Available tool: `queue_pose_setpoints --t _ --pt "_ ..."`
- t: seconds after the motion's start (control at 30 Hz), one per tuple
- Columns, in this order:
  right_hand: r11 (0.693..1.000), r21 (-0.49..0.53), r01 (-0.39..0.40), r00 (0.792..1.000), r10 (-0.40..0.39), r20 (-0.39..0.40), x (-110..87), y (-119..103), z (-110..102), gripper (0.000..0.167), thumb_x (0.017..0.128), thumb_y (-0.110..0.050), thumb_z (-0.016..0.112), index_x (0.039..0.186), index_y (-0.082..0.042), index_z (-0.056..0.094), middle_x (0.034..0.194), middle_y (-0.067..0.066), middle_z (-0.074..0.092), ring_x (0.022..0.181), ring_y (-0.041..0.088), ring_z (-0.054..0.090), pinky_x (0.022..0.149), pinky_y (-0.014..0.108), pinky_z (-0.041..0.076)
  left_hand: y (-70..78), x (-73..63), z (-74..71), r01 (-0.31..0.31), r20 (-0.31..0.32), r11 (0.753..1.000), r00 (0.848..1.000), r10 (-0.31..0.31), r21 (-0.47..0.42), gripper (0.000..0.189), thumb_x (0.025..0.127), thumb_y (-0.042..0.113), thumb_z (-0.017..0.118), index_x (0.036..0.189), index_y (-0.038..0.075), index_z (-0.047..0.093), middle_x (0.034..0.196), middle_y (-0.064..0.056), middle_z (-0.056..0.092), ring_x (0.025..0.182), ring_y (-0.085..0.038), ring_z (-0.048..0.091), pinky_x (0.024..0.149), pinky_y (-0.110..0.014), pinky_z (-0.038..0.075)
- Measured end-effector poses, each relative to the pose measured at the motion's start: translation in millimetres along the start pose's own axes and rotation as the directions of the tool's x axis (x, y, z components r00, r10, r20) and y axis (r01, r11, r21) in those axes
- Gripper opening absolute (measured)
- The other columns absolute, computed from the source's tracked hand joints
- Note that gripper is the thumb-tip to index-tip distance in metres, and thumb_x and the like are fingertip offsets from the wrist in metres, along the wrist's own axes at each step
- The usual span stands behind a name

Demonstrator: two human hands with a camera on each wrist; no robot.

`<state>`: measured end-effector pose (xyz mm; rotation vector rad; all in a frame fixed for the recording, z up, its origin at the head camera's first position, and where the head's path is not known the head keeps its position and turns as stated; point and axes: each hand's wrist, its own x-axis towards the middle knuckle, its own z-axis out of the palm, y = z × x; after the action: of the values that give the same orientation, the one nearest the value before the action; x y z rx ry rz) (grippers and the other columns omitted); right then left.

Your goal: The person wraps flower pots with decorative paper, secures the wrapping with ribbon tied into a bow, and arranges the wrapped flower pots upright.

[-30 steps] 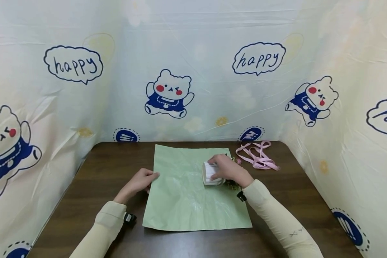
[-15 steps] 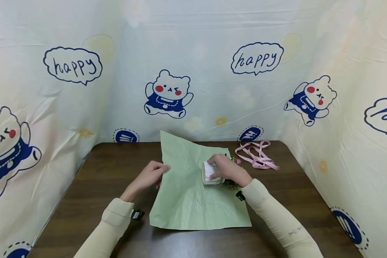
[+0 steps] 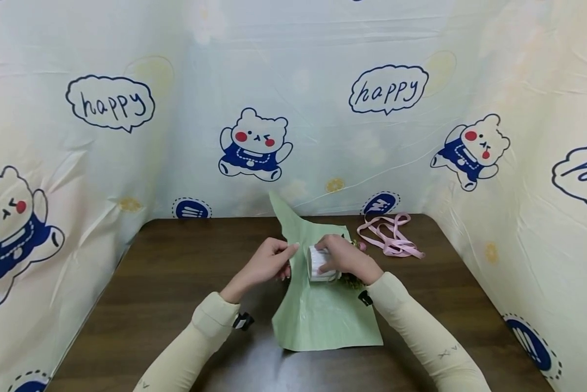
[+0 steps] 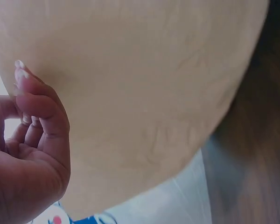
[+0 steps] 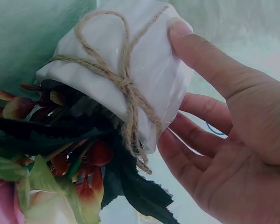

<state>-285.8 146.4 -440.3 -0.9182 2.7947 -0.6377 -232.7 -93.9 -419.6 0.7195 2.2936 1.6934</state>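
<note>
Paper point(image 3: 329, 321), pale green on its upper face, spreads under the white pot point(image 5: 154, 70), and you have its left side lifted off the table point(image 3: 166, 267) in a curve. To the left of the pot, your left hand point(image 3: 266, 262) pinches the paper's edge between thumb and bent fingers. The left wrist view shows you the raised sheet's other face, plain tan with faint creases. The far left corner stands highest, beyond the pot and to its left, while the part of the sheet nearer you than the pot lies fairly flat.

The pot itself rests on its side on the paper, its base toward your left hand and its mouth toward your right. Your right hand point(image 3: 347, 256) grips it, thumb on one side and fingers round the other. Twine point(image 5: 125, 83) is tied in a bow round the pot close to its mouth. Out of that mouth come dark green leaves point(image 5: 140, 184), red berries point(image 5: 100, 151) and a pink flower point(image 5: 3, 200), which spread to the right of the pot under your wrist.

Beyond the pot and to its right, a pink ribbon point(image 3: 396, 251) lies in loose loops on the table. Behind the pot, past the table's far edge, hangs a pale curtain point(image 3: 317, 49) printed with bears point(image 3: 252, 148) and the word "happy".
</note>
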Motion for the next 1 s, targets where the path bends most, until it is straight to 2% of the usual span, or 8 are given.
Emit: queue_pose_setpoints --t 0.17,0.27,0.33,0.53,0.63,0.8,0.87,1.0 --pt "0.999 0.004 0.037 0.999 -0.037 -0.014 -1.4 1 0 0.038 0.071 -0.013 0.094 0.104 -0.003 0.078 0.103 0.011 0.075 0.084 0.016 0.062 0.075 0.033 0.052 7.6 15.4 20.7 -0.029 0.016 0.999 0.999 0.029 -0.035 0.046 0.108 0.024 0.052 0.073 -0.003 0.065 0.057 -0.012 0.063 0.046 -0.024 0.054 0.046 -0.035 0.050" --pt "0.999 -0.018 0.051 0.998 -0.051 -0.037 -2.2 2 -1 0.038 0.071 -0.012 0.094 0.103 -0.003 0.077 0.099 0.010 0.075 0.082 0.016 0.061 0.074 0.033 0.051 11.5 22.0 33.0 -0.044 0.023 0.997 0.999 0.045 -0.068 0.046 0.108 0.023 0.052 0.074 -0.005 0.064 0.058 -0.014 0.063 0.046 -0.025 0.053 0.045 -0.029 0.047" --pt "0.997 -0.033 0.070 0.996 -0.072 -0.058 -2.6 3 -1 0.035 0.070 -0.009 0.092 0.101 -0.002 0.076 0.095 0.008 0.073 0.080 0.015 0.060 0.073 0.032 0.051 13.9 25.2 40.2 -0.055 0.029 0.995 0.998 0.058 -0.078 0.047 0.108 0.024 0.052 0.072 -0.003 0.063 0.057 -0.010 0.062 0.046 -0.027 0.053 0.045 -0.029 0.046" --pt "0.982 -0.057 0.181 0.976 -0.187 -0.109 -4.9 9 -2 0.016 0.073 0.008 0.073 0.084 -0.004 0.070 0.075 0.002 0.062 0.068 0.013 0.048 0.065 0.029 0.043 16.0 33.4 53.9 -0.067 0.036 0.995 0.997 0.070 -0.075 0.049 0.108 0.027 0.051 0.069 0.001 0.061 0.056 -0.002 0.059 0.047 -0.020 0.051 0.045 -0.030 0.045" --pt "0.979 -0.059 0.198 0.973 -0.203 -0.111 -6.9 12 -1 0.015 0.075 0.005 0.076 0.084 -0.006 0.071 0.074 0.001 0.060 0.069 0.012 0.047 0.066 0.029 0.042 14.3 37.0 56.6 -0.072 0.030 0.995 0.997 0.074 -0.069 0.050 0.109 0.028 0.050 0.067 0.002 0.058 0.054 -0.003 0.055 0.046 -0.026 0.049 0.045 -0.031 0.043" --pt "0.974 -0.028 0.227 0.969 -0.228 -0.089 -8.5 15 -2 0.016 0.078 -0.003 0.083 0.090 -0.009 0.074 0.081 0.001 0.065 0.071 0.010 0.051 0.068 0.029 0.047 11.5 40.8 57.8 -0.085 0.032 0.995 0.996 0.087 -0.061 0.054 0.109 0.030 0.048 0.064 0.001 0.053 0.051 -0.007 0.050 0.052 -0.049 0.045 0.045 -0.033 0.041" --pt "0.970 0.004 0.244 0.967 -0.243 -0.078 -8.5 16 -3 0.015 0.079 -0.001 0.081 0.087 -0.010 0.073 0.081 0.000 0.066 0.070 0.008 0.051 0.067 0.027 0.047 11.7 41.6 58.1 -0.087 0.034 0.994 0.995 0.089 -0.062 0.055 0.109 0.031 0.048 0.064 0.000 0.053 0.052 -0.007 0.050 0.055 -0.053 0.045 0.045 -0.031 0.040" --pt "0.969 0.030 0.246 0.968 -0.243 -0.067 -9.3 19 -4 0.019 0.078 0.007 0.075 0.083 -0.011 0.071 0.075 -0.003 0.061 0.067 0.007 0.045 0.064 0.025 0.043 12.5 42.8 59.0 -0.085 0.035 0.994 0.996 0.088 -0.061 0.055 0.109 0.031 0.048 0.064 0.001 0.054 0.052 -0.006 0.051 0.054 -0.052 0.045 0.045 -0.028 0.040"
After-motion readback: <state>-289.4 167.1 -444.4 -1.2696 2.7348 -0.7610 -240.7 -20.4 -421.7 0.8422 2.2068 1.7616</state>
